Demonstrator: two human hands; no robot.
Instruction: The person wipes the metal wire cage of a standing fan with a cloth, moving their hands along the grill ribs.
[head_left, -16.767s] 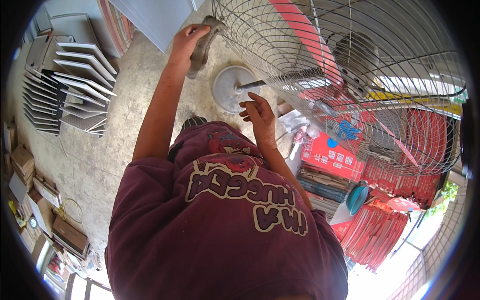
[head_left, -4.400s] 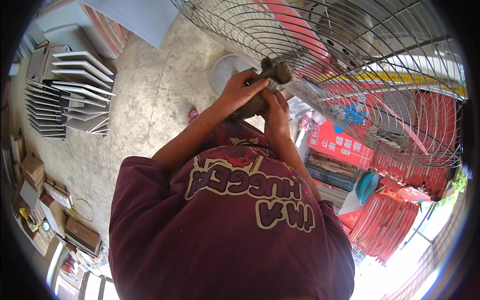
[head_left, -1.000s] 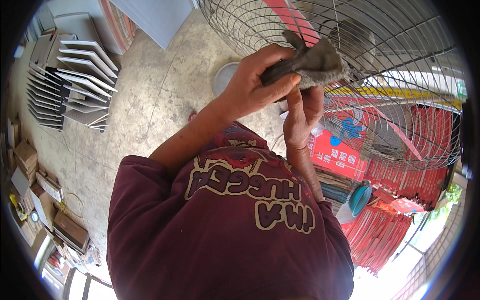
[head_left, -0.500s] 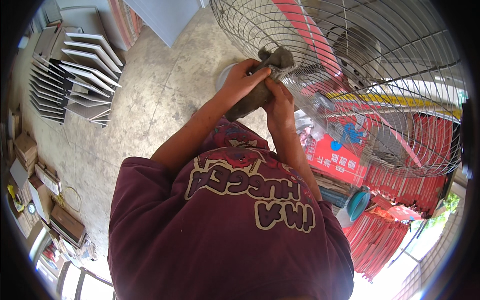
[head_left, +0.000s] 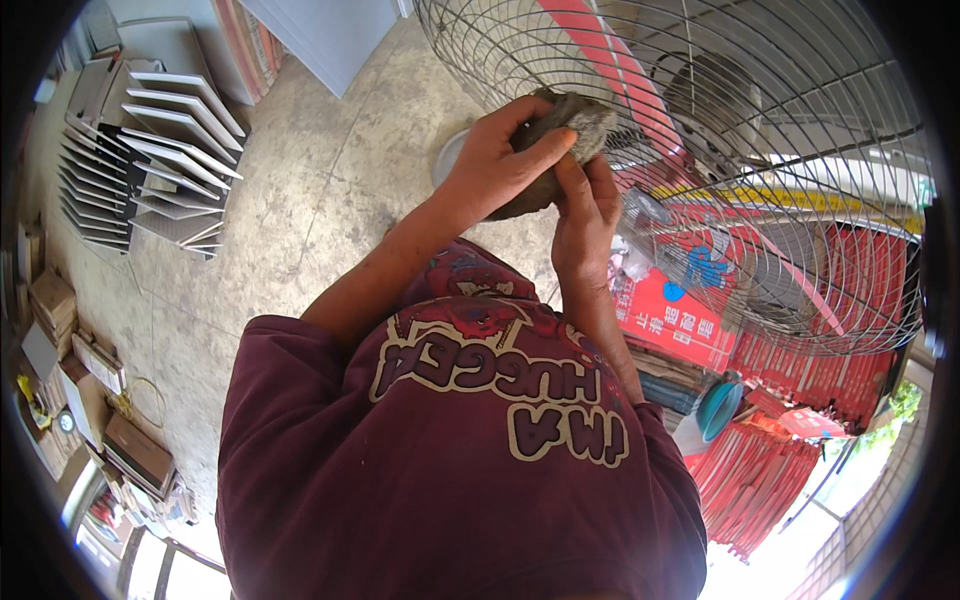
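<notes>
Near the fan (head_left: 635,90), 2 hands (head_left: 500,160) (head_left: 588,215) together pinch cloth (head_left: 590,120).

A rumpled grey-brown cloth (head_left: 590,118) is held bunched between left hand (head_left: 497,165) and right hand (head_left: 587,222), a paler patch exposed.

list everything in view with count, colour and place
cloth: 1, grey-brown, between both hands
fan: 1, red blade in dark wire cage, upper right
disc: 1, pale grey, on floor, partly hidden behind left forearm
boards: many, mostly white, fanned out, upper left
panel: 1, pale grey, top left of centre
boxes: several, brown, lower left
packs: many, red, stacked at right
floor: 1, grey, left and centre
shirt: 1, maroon, on wearer
left hand: 1, gripping cloth
right hand: 1, fingers on cloth
</notes>
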